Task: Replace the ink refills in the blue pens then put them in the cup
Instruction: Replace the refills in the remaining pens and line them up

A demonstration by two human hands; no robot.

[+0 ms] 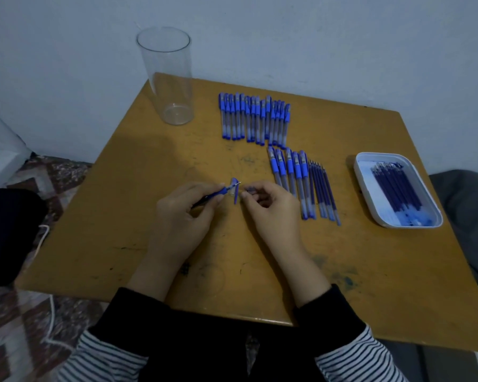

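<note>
My left hand [182, 213] grips a blue pen [214, 195] whose tip points up and right toward the other hand. A blue cap [235, 193] sits between my two hands; whether it lies on the table or is held I cannot tell. My right hand [271, 206] has its fingers curled, pinching a small dark pen part [249, 192] at the fingertips. The tall clear cup [169, 78] stands with nothing inside at the table's back left. Several capped blue pens [254, 119] lie in a row at the back, and a smaller group of pens [290, 177] lies just right of my right hand.
Loose blue refills [323, 191] lie beside the smaller pen group. A white tray [363, 188] at the right holds several more refills. The wooden table [122, 216] is ink-stained and stands against a wall. A white cord [43, 238] hangs off its left side.
</note>
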